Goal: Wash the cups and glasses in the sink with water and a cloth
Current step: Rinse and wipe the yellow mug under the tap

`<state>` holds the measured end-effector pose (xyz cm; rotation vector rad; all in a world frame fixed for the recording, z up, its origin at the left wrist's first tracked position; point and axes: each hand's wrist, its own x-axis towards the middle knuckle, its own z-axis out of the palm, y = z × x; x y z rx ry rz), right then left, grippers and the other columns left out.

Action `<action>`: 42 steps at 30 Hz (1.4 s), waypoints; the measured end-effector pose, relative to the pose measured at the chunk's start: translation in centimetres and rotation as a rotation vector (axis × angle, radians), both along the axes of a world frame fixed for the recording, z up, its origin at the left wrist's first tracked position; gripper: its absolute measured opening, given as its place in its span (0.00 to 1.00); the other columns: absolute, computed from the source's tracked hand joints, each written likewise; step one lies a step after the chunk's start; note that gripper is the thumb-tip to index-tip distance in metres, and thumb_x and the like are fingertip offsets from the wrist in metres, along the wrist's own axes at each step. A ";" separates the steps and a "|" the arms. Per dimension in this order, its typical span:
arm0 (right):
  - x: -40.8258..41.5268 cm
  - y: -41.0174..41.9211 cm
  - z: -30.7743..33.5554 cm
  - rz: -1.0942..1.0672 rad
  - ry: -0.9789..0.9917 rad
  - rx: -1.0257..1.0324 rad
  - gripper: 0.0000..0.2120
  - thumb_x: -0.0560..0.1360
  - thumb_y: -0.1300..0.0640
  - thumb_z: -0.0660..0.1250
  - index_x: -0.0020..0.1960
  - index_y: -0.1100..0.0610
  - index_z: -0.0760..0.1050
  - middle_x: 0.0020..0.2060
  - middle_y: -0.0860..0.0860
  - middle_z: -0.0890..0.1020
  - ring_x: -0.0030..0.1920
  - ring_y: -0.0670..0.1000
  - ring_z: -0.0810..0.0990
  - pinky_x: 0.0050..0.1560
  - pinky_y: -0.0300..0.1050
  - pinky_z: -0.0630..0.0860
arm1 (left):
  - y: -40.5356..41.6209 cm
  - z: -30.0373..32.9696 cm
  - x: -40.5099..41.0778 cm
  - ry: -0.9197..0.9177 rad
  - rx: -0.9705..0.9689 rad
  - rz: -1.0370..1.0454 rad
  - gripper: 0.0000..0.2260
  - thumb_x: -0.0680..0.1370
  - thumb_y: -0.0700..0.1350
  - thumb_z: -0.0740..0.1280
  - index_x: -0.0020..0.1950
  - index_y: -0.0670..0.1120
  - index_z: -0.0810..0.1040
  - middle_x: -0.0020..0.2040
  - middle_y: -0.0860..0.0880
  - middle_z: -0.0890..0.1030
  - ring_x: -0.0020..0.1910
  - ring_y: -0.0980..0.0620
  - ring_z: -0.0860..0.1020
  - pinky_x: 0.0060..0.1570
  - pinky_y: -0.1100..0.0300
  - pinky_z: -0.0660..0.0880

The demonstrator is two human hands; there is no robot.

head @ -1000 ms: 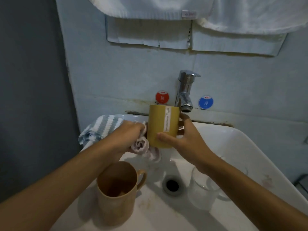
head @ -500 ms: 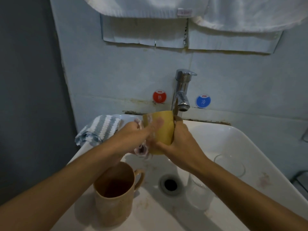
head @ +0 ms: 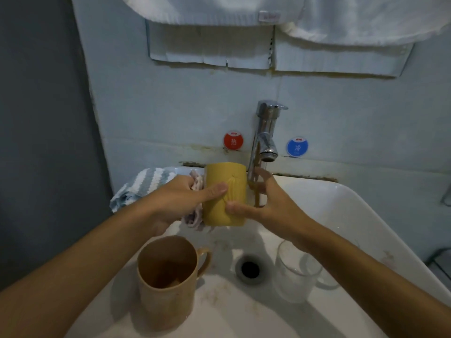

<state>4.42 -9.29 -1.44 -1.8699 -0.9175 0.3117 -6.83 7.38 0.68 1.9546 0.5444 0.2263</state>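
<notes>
A mustard-yellow cup is held upright above the white sink, just left of the tap spout. My right hand grips its right side, thumb across the front and fingers round the handle. My left hand presses a small pinkish cloth against the cup's left side, thumb lying on the front. A tan mug stands in the sink at the front left. A clear glass mug stands at the front right.
The chrome tap rises behind the cup, with a red hot sticker and a blue cold sticker on the wall. A striped blue-white towel lies on the sink's back left rim. The drain is between the mugs. White towels hang overhead.
The yellow cup has been turned in my hands: its white label is out of sight. My left thumb has come round onto the cup's front while the cloth stays against its side.
</notes>
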 end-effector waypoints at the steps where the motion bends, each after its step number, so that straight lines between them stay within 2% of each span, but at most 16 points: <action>1: 0.2 0.0 0.1 0.008 0.051 0.030 0.40 0.64 0.43 0.78 0.67 0.39 0.57 0.54 0.36 0.71 0.51 0.37 0.74 0.37 0.27 0.75 | -0.1 -0.1 0.1 -0.010 0.001 -0.012 0.32 0.67 0.68 0.68 0.59 0.44 0.74 0.53 0.50 0.80 0.49 0.51 0.79 0.43 0.58 0.77; 3: 0.4 -0.1 0.5 0.015 0.065 0.050 0.42 0.62 0.43 0.78 0.70 0.43 0.60 0.55 0.40 0.74 0.50 0.39 0.77 0.34 0.29 0.75 | 0.0 -0.5 0.3 -0.041 -0.016 -0.039 0.29 0.68 0.67 0.68 0.54 0.43 0.79 0.48 0.47 0.84 0.47 0.49 0.82 0.44 0.56 0.80; 5: 0.6 -0.3 0.7 0.021 0.072 0.063 0.44 0.60 0.40 0.76 0.72 0.48 0.63 0.58 0.43 0.76 0.52 0.43 0.79 0.39 0.34 0.77 | 0.1 -0.6 0.3 -0.071 -0.015 -0.037 0.23 0.72 0.64 0.68 0.53 0.45 0.80 0.45 0.48 0.85 0.45 0.50 0.83 0.42 0.58 0.80; 7: 1.1 -0.6 0.4 0.020 0.121 0.122 0.39 0.63 0.44 0.78 0.71 0.50 0.69 0.56 0.46 0.80 0.53 0.46 0.81 0.45 0.39 0.79 | 0.4 -0.7 0.4 -0.095 -0.002 -0.021 0.20 0.74 0.60 0.68 0.51 0.44 0.80 0.42 0.48 0.85 0.41 0.51 0.83 0.38 0.60 0.78; 10: 1.9 -1.1 0.0 -0.019 0.146 0.189 0.29 0.65 0.53 0.80 0.64 0.49 0.75 0.53 0.50 0.82 0.52 0.49 0.82 0.44 0.38 0.80 | 0.8 -0.9 0.5 -0.117 -0.043 -0.031 0.16 0.77 0.54 0.68 0.53 0.42 0.81 0.44 0.45 0.85 0.44 0.47 0.84 0.41 0.56 0.80; 12: 2.1 -1.1 -0.3 -0.029 0.175 0.199 0.30 0.63 0.51 0.80 0.62 0.49 0.75 0.54 0.50 0.81 0.53 0.50 0.82 0.46 0.41 0.81 | 0.7 -1.0 0.5 -0.111 -0.073 -0.032 0.12 0.78 0.50 0.68 0.54 0.43 0.80 0.47 0.45 0.85 0.46 0.48 0.84 0.40 0.58 0.80; 16: 1.8 -0.6 -0.5 0.046 0.369 0.156 0.38 0.64 0.46 0.80 0.69 0.47 0.67 0.61 0.49 0.78 0.58 0.55 0.81 0.56 0.55 0.81 | 0.2 -1.0 0.6 -0.192 -0.103 -0.015 0.07 0.80 0.44 0.67 0.55 0.43 0.81 0.45 0.48 0.86 0.44 0.52 0.85 0.38 0.63 0.80; 20: 0.9 -0.4 -0.3 0.086 0.386 0.150 0.34 0.67 0.46 0.76 0.69 0.44 0.66 0.61 0.48 0.79 0.56 0.53 0.82 0.51 0.52 0.83 | -0.2 -0.8 0.6 -0.212 -0.121 0.033 0.05 0.80 0.40 0.67 0.45 0.47 0.80 0.35 0.53 0.85 0.35 0.56 0.84 0.31 0.64 0.78; 23: 0.3 -0.1 -0.4 0.024 0.205 0.104 0.38 0.68 0.44 0.76 0.73 0.46 0.62 0.62 0.46 0.76 0.57 0.49 0.79 0.53 0.48 0.81 | -0.5 -0.6 0.6 -0.153 -0.167 0.057 0.05 0.81 0.41 0.65 0.47 0.43 0.80 0.41 0.43 0.86 0.39 0.48 0.85 0.34 0.57 0.80; 26: -0.2 0.3 -0.7 -0.020 -0.012 0.041 0.41 0.69 0.45 0.76 0.74 0.45 0.56 0.62 0.43 0.70 0.57 0.45 0.74 0.50 0.40 0.77 | -0.9 -0.3 0.6 -0.158 -0.225 0.104 0.07 0.81 0.41 0.63 0.49 0.39 0.79 0.43 0.39 0.84 0.37 0.48 0.84 0.30 0.58 0.79; 28: -0.1 0.5 -0.8 -0.024 -0.092 -0.005 0.47 0.67 0.44 0.78 0.75 0.43 0.52 0.65 0.44 0.67 0.60 0.47 0.72 0.52 0.41 0.78 | -0.8 -0.3 0.7 -0.180 -0.189 0.125 0.08 0.81 0.41 0.63 0.48 0.39 0.80 0.42 0.40 0.84 0.37 0.48 0.84 0.29 0.60 0.78; 31: 0.2 0.4 -0.7 0.034 -0.120 -0.121 0.57 0.63 0.49 0.82 0.77 0.41 0.45 0.70 0.45 0.61 0.67 0.51 0.68 0.63 0.53 0.76 | -0.7 -0.4 0.7 -0.246 -0.163 0.167 0.09 0.80 0.42 0.64 0.47 0.40 0.81 0.41 0.41 0.85 0.40 0.45 0.84 0.33 0.58 0.79; 34: 0.2 0.3 -0.6 0.077 -0.133 -0.132 0.61 0.64 0.53 0.82 0.78 0.40 0.40 0.70 0.47 0.66 0.66 0.51 0.71 0.63 0.54 0.77 | -1.1 -0.3 0.7 -0.273 -0.033 0.237 0.11 0.81 0.43 0.64 0.41 0.40 0.79 0.34 0.44 0.82 0.33 0.52 0.82 0.31 0.64 0.78; 38: 0.3 0.4 -0.9 0.004 -0.194 -0.189 0.52 0.62 0.39 0.80 0.74 0.43 0.51 0.64 0.46 0.71 0.60 0.50 0.75 0.58 0.52 0.79 | -0.8 -0.4 0.4 -0.439 0.295 0.323 0.10 0.78 0.44 0.67 0.43 0.38 0.81 0.37 0.39 0.82 0.40 0.40 0.82 0.42 0.45 0.80; 40: 0.6 0.6 -1.3 -0.057 -0.221 -0.203 0.55 0.56 0.30 0.76 0.74 0.41 0.51 0.63 0.48 0.72 0.58 0.51 0.76 0.56 0.53 0.80 | -1.3 -0.5 0.1 -0.533 0.387 0.240 0.06 0.77 0.44 0.69 0.42 0.44 0.82 0.35 0.46 0.82 0.37 0.47 0.82 0.37 0.50 0.80; 42: 1.0 0.7 -1.7 -0.080 -0.209 -0.179 0.58 0.52 0.26 0.74 0.74 0.39 0.50 0.61 0.49 0.73 0.57 0.51 0.77 0.55 0.53 0.80 | -2.4 -0.5 -0.2 -0.574 0.447 0.134 0.06 0.75 0.44 0.70 0.40 0.53 0.79 0.34 0.55 0.80 0.35 0.60 0.79 0.33 0.65 0.76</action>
